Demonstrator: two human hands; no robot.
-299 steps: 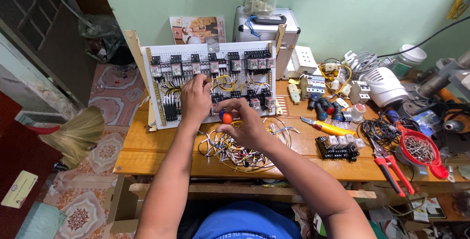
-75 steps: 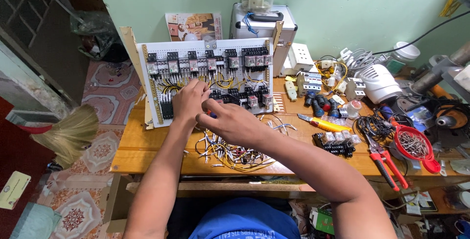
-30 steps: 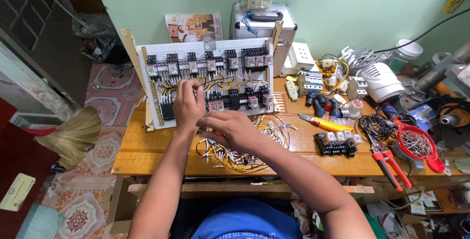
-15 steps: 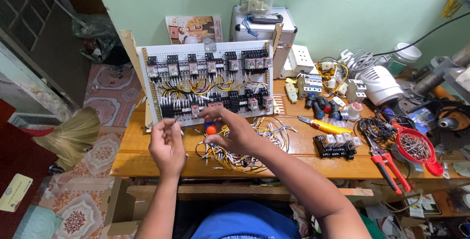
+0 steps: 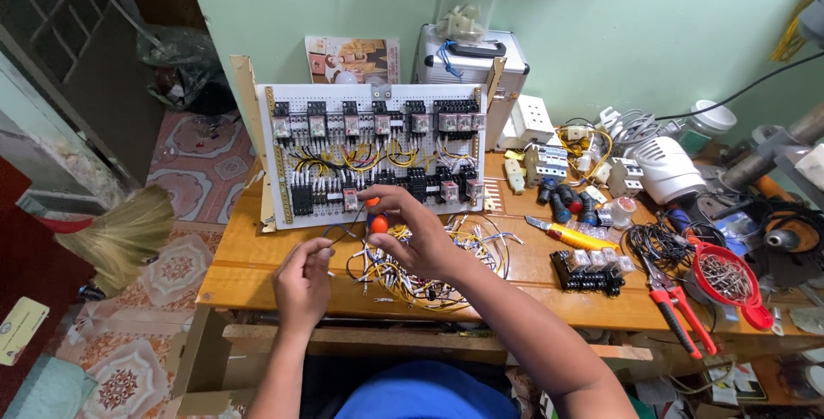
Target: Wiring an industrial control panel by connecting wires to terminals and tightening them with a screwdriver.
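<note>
A white perforated panel carrying rows of black relays and yellow and black wiring leans upright at the back of the wooden table. My right hand is just in front of the panel's lower edge and grips a small orange-handled screwdriver. My left hand is lower, near the table's front edge, and pinches a thin wire that runs up toward the panel. A tangle of loose yellow and white wires lies under my right wrist.
Right of the panel lie a yellow-handled knife, black terminal blocks, red-handled pliers, a red strainer of screws and a white appliance. A metal case with a jar stands behind. A broom lies on the floor at left.
My left hand has come off the panel and drawn back toward the table's front edge with a wire. My right hand has stayed at the panel's lower edge, and the orange screwdriver handle now shows.
</note>
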